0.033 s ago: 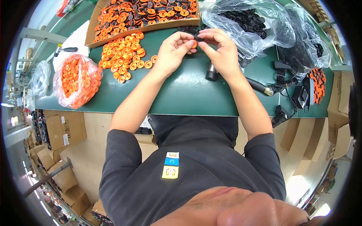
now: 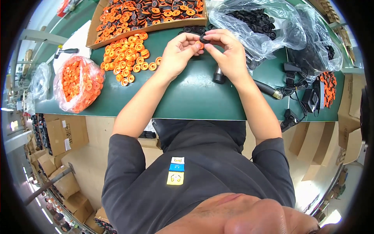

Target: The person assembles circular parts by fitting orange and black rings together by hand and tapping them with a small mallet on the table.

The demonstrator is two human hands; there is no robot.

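My left hand (image 2: 178, 54) and my right hand (image 2: 230, 56) meet above the green table (image 2: 187, 97). Between the fingertips of both hands is a small black ring (image 2: 204, 38), with a bit of orange showing behind it. A loose heap of orange rings (image 2: 126, 58) lies just left of my left hand. Beyond my hands stands a cardboard tray (image 2: 117, 34) full of orange-and-black rings. A clear plastic bag of black rings (image 2: 253, 19) lies open right beside my right hand.
A plastic bag of orange rings (image 2: 78, 84) sits at the table's left end. A short black cylinder (image 2: 219, 76) stands under my right wrist. Black cables and adapters (image 2: 304, 91) crowd the right end. Cardboard boxes (image 2: 58, 136) are stacked on the floor at left.
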